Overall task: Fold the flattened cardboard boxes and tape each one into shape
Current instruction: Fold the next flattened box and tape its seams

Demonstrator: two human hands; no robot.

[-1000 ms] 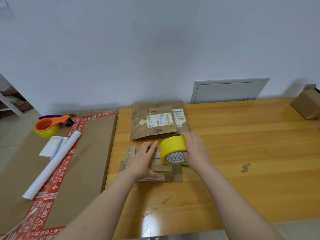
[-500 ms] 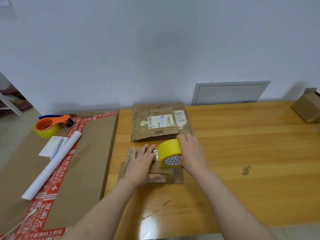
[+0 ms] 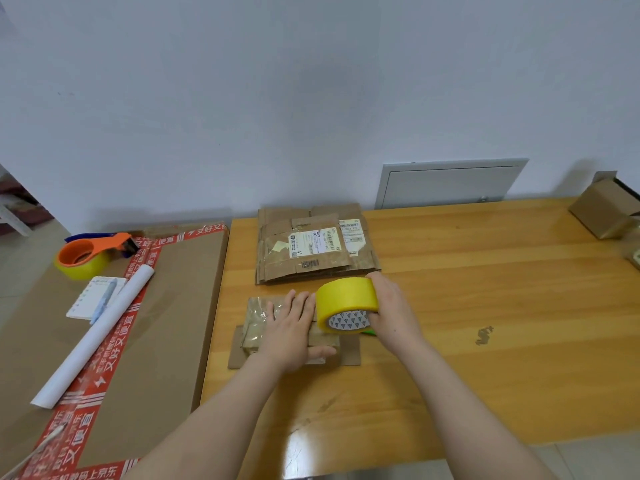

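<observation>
Right hand (image 3: 393, 315) tight around one yellow tape roll (image 3: 346, 298), left hand (image 3: 290, 329) flat atop one small cardboard box (image 3: 257, 322)

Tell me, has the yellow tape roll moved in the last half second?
Yes, slightly: the yellow tape roll, held by the right hand, has shifted right, closer to the dark stain on the table.

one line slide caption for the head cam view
Left hand rests flat on a small cardboard box while the right hand grips a yellow tape roll at the box's right end.
</observation>
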